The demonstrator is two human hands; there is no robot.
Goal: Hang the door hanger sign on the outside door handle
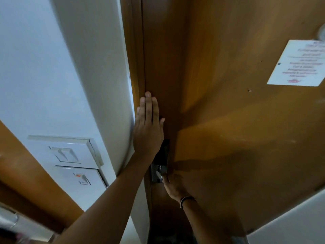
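A brown wooden door (228,120) fills the middle and right of the head view. My left hand (148,127) lies flat on the door near its left edge, fingers straight and together, holding nothing. Below it sits a dark lock plate (164,152) with a metal handle (159,174). My right hand (173,186), with a band on the wrist, is curled around that metal handle. No door hanger sign is visible in the frame.
A white wall (70,67) stands left of the door frame, carrying a white switch panel (68,154) and a second switch (82,178) below it. A printed white notice (297,64) is pinned on the door at the upper right. A white surface (290,221) shows at the lower right.
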